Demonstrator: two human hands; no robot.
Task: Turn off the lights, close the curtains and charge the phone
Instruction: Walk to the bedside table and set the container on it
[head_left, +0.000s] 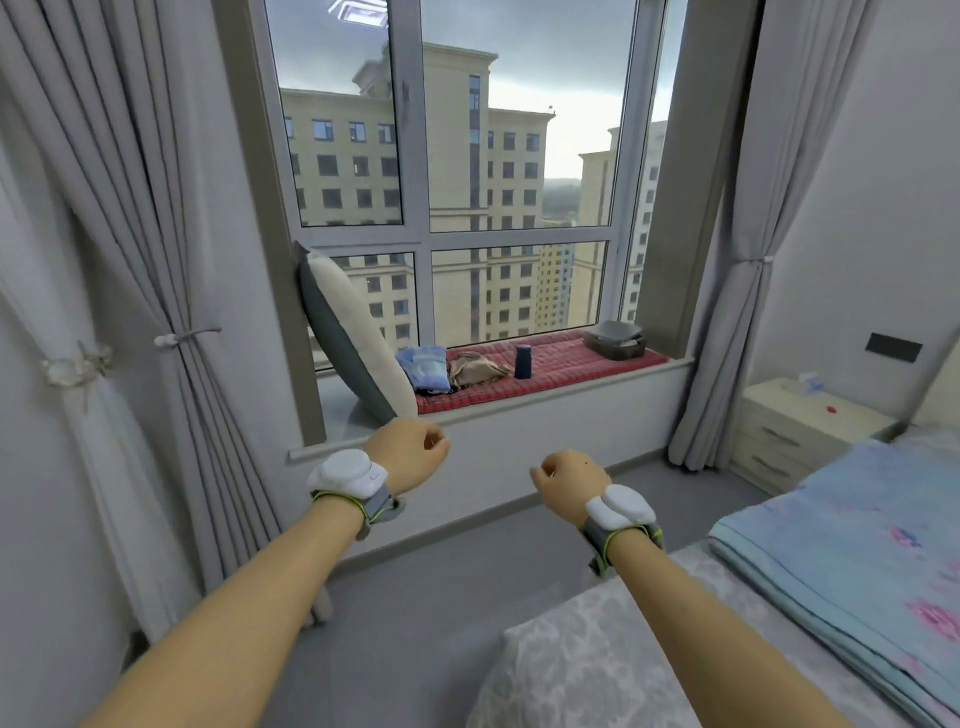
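Straight ahead at 12 o'clock on my feed is the big grey-framed window (467, 171), uncovered, with two grey fabric curtains: the left curtain (130, 208) at 10 o'clock and the right curtain (769, 208) at 2 o'clock. Each one is bunched up and cinched with its own tie-back, so that's two ties.

Both bare hands hang in mid-air in front of the sill. The left hand (410, 454) is curled into a loose fist with nothing in it, same for the right hand (569, 480); they're near each other but apart. One white puck-shaped wrist tracker (348, 473) on each arm, two total.

On the red checked window-seat mat (561, 364) I count one dark cylinder (522, 361), one dark lidded box (615, 340), and one grey-and-cream cushion (348, 338) leaning on the frame at 11 o'clock. One cream bedside cabinet (800, 431) at 3 o'clock.

Can't spot the phone anywhere, guys.
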